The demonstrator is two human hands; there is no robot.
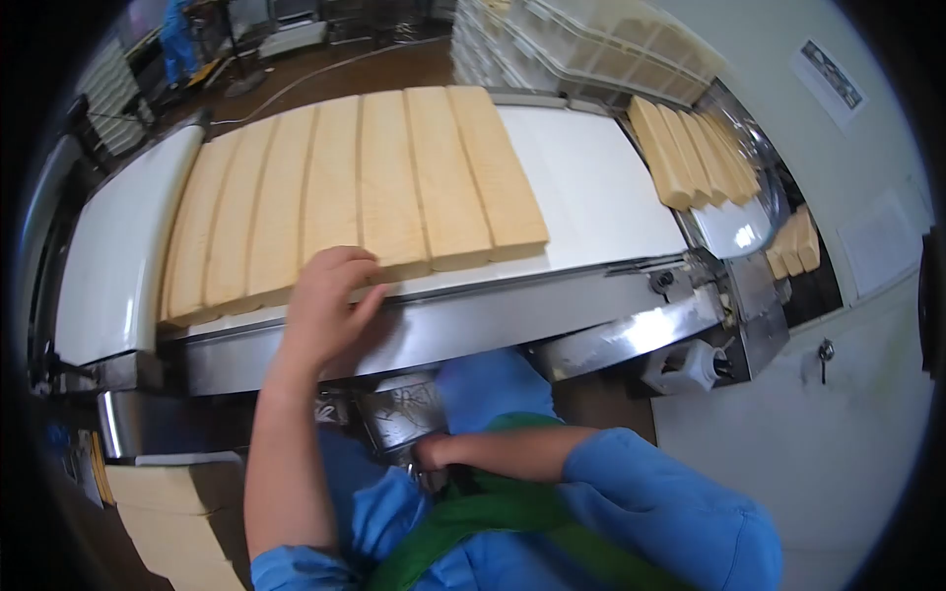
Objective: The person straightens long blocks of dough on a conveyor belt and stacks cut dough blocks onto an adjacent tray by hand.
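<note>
A row of several long, pale tan blocks (389, 177) lies side by side on a white conveyor belt (591, 182). My left hand (333, 300) is at the near ends of the middle blocks, its fingertips against or just in front of them and its thumb apart. It is open and holds nothing. Down at my waist, my right hand (432, 451) is beside a scratched metal box (402, 412) below the conveyor. Its fingers are hidden, so I cannot see whether it grips anything.
More tan blocks (690, 153) sit at the belt's right end, with a few lower down beyond. A steel rail (473, 320) edges the belt nearest me. White crates (591, 49) are stacked behind it. A person in blue (177, 44) stands far left. Cardboard-coloured boxes (177, 502) stand below left.
</note>
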